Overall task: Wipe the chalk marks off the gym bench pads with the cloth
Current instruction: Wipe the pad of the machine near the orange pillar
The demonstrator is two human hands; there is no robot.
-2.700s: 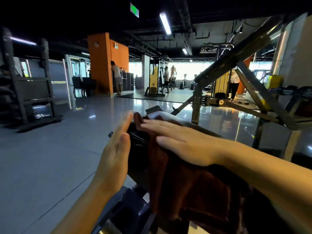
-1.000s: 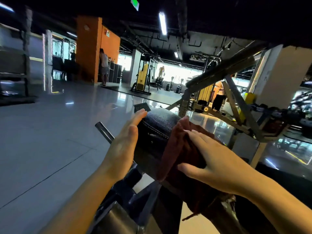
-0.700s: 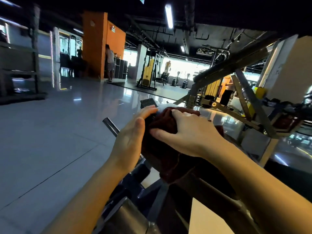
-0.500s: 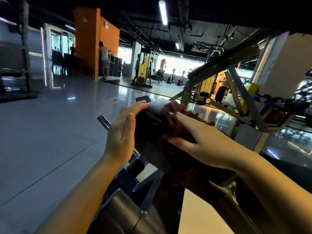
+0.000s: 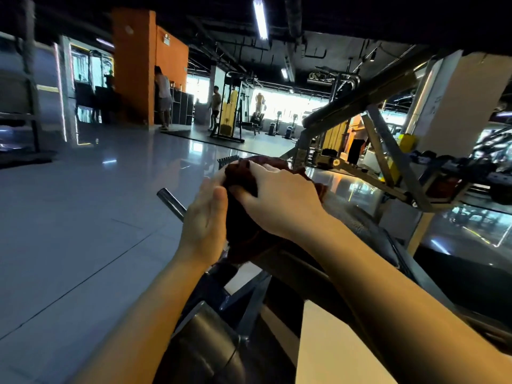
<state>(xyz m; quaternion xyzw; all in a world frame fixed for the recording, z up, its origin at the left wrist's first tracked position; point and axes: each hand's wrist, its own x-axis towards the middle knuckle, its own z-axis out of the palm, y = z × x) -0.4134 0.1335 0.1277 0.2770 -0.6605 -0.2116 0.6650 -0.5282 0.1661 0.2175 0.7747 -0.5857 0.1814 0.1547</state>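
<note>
The black bench pad (image 5: 357, 214) runs away from me, mostly hidden under my arms. A dark red-brown cloth (image 5: 241, 231) lies bunched over the pad's far end and hangs down its left side. My right hand (image 5: 279, 200) sits on top of the cloth, fingers curved over the bunch and thumb pressing in from the side, gripping it against the pad. My left hand (image 5: 203, 225) lies flat against the pad's left side, fingers straight, thumb beside the cloth. No chalk marks can be made out.
A metal bar (image 5: 169, 200) sticks out left of the pad. The bench frame (image 5: 249, 309) and a dark roller (image 5: 210, 345) are below. A slanted machine frame (image 5: 382, 139) stands at the right. Glossy floor (image 5: 83, 217) spreads left; people stand far off by an orange pillar (image 5: 133, 73).
My right hand has slid the cloth forward from mid-pad to the pad's far end, its fingers now curved over the bunch. My left hand stays on the pad's left side.
</note>
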